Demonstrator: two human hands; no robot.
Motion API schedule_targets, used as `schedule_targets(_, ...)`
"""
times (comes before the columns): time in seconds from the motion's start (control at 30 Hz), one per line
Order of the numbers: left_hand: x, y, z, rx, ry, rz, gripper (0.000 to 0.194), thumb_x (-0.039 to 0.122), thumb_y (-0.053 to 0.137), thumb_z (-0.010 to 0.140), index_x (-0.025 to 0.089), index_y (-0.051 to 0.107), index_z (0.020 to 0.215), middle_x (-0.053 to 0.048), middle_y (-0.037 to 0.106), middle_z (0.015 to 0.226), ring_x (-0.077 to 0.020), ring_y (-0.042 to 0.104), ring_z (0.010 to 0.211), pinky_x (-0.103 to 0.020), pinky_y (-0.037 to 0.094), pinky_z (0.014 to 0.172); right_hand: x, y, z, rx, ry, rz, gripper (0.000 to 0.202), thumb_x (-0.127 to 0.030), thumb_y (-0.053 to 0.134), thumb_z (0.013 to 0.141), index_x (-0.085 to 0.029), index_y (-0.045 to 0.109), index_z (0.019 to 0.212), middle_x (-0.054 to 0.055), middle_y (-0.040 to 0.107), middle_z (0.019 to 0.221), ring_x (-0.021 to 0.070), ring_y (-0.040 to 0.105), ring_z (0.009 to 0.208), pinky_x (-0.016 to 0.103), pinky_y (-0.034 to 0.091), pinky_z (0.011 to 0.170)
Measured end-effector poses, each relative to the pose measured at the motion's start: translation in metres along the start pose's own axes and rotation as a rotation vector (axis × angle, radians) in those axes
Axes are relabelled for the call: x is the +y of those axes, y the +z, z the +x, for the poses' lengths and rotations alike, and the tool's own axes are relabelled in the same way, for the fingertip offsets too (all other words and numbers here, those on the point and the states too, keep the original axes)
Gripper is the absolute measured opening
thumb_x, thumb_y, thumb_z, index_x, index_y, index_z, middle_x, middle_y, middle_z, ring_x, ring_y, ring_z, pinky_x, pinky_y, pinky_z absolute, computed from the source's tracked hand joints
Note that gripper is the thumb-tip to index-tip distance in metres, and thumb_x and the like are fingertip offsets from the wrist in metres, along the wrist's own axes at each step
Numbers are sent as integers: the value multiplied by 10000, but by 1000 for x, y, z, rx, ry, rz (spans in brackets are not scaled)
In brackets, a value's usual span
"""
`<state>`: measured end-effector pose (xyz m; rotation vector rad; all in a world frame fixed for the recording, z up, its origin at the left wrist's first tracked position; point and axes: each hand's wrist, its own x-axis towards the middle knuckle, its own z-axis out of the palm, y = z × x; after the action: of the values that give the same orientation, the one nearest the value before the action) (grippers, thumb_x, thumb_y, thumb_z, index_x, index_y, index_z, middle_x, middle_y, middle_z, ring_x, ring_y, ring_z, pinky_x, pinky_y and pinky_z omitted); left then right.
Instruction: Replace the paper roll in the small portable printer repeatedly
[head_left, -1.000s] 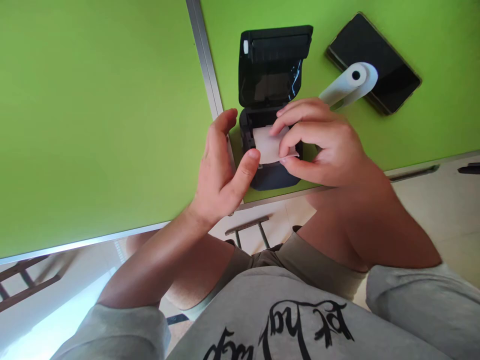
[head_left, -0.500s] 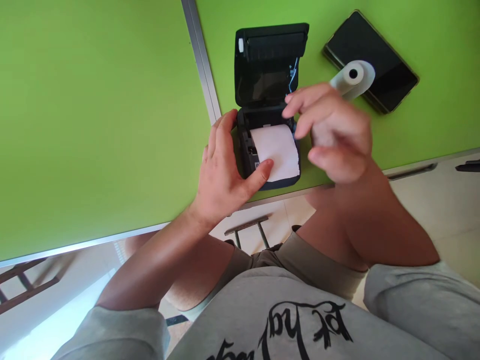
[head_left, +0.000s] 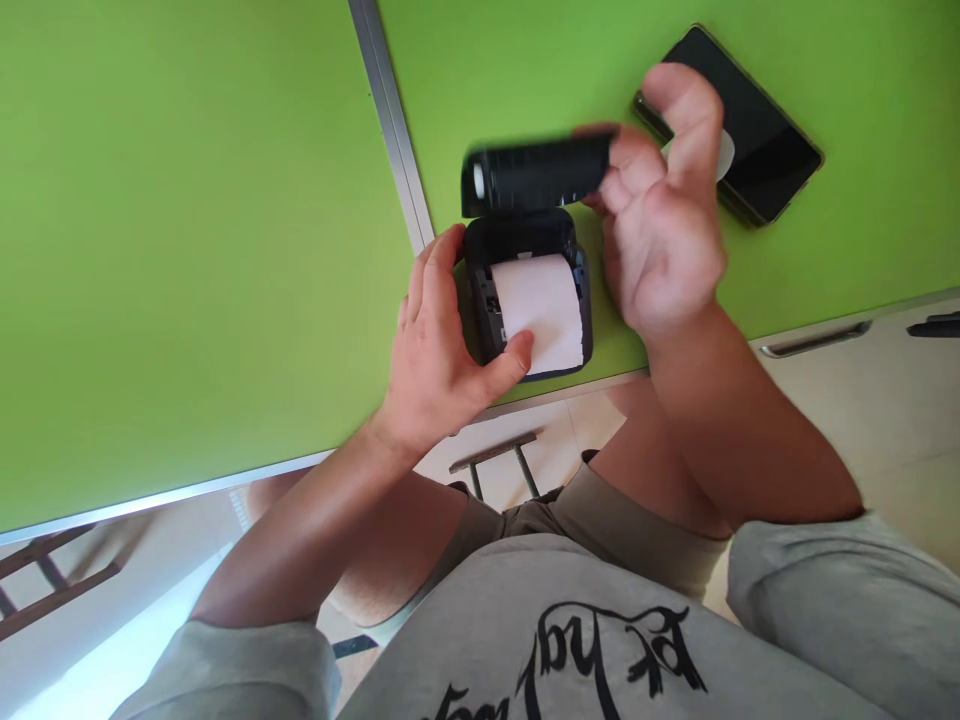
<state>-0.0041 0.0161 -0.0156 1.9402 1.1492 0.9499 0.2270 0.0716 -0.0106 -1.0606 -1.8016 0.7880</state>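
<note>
A small black printer [head_left: 587, 340] lies on the green table near its front edge, with its lid [head_left: 536, 175] raised and tilted partway over the body. White paper [head_left: 541, 300] comes out of it and lies over its front. My left hand [head_left: 450, 350] grips the printer's left side, thumb pressing on the paper. My right hand [head_left: 664, 200] has its fingers at the right end of the lid, which is blurred by motion. Behind that hand a white paper roll [head_left: 725, 156] shows only in part.
A black phone [head_left: 772, 130] rests on the green table [head_left: 187, 250] at the back right. A metal strip [head_left: 390, 120] crosses the table left of the printer. Below the front edge are my legs and a stool [head_left: 493, 452].
My right hand has moved up and taken hold of the lid's right end. The lid has swung from upright partway down toward the body. My left hand keeps its grip.
</note>
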Motion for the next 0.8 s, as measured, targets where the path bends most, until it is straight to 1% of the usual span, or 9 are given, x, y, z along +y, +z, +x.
schedule_targets(0.03, 1, 0, 0, 0, -2, 0, 892, 623, 792, 857, 320, 333, 1559, -149, 478, 1586, -382, 481, 1497, -591, 448, 1230, 6, 0, 1, 178, 4, 196, 553, -695, 314, 931, -415, 358, 1405, 16, 714, 1252, 272, 695, 1115, 460, 562, 914)
schedule_targets(0.1, 1, 1, 0, 2, -11, -3, 891, 617, 791, 862, 310, 329, 1560, -158, 482, 1577, -375, 490, 1489, -583, 448, 1233, 16, -1, 2, 298, 9, 386, 503, -689, 457, 869, -377, 502, 1260, 9, 744, 1083, 267, 723, 1068, 433, 580, 860)
schedule_targets(0.13, 2, 2, 0, 4, -14, -9, 891, 616, 791, 864, 310, 328, 1561, -161, 481, 1575, -371, 493, 1487, -582, 447, 1234, 19, -1, 3, 294, 8, 409, 480, -681, 480, 868, -371, 529, 1232, 8, 743, 1067, 260, 726, 1075, 424, 586, 869)
schedule_targets(0.27, 2, 4, -1, 26, 1, -23, 894, 642, 759, 883, 331, 303, 1586, -158, 456, 1600, -373, 469, 1504, -608, 452, 1218, 9, -1, 0, 128, 2, 355, 313, -593, 531, 967, -355, 606, 1156, 4, 725, 1154, 199, 705, 1142, 383, 571, 1067)
schedule_targets(0.43, 5, 2, 1, -20, 63, -7, 897, 677, 705, 906, 349, 286, 1628, -140, 424, 1634, -384, 426, 1530, -583, 445, 1224, -5, -2, -4, -26, -29, 221, 403, -615, 707, 902, -310, 651, 1160, 4, 715, 1165, 184, 694, 1119, 341, 593, 1009)
schedule_targets(0.5, 6, 0, 3, -27, 77, 23, 901, 706, 701, 893, 341, 318, 1622, -142, 436, 1625, -383, 441, 1520, -585, 409, 1255, -8, -5, -2, -105, -30, 123, 394, -599, 699, 916, -295, 649, 1161, 21, 713, 1216, 205, 677, 1178, 368, 575, 1062)
schedule_targets(0.6, 11, -1, 3, -35, 41, 65, 854, 741, 643, 911, 307, 371, 1594, -157, 441, 1620, -378, 441, 1522, -578, 362, 1289, -16, -14, 3, -242, 26, 61, 415, -586, 686, 926, -270, 630, 1188, 50, 692, 1299, 265, 632, 1289, 460, 537, 1146)
schedule_targets(0.7, 17, -2, 4, -51, 0, 92, 790, 740, 560, 956, 273, 385, 1568, -178, 441, 1614, -359, 432, 1536, -549, 360, 1296, -25, -23, 8, -380, 100, 56, 427, -532, 700, 926, -265, 612, 1248, 45, 682, 1321, 292, 638, 1286, 513, 549, 1130)
schedule_targets(0.8, 21, -2, 6, -46, -9, 131, 752, 724, 521, 979, 255, 388, 1552, -188, 453, 1602, -340, 440, 1536, -528, 370, 1293, -29, -28, 11, -434, 127, 29, 398, -438, 702, 935, -288, 602, 1289, 20, 676, 1341, 274, 649, 1266, 494, 569, 1109)
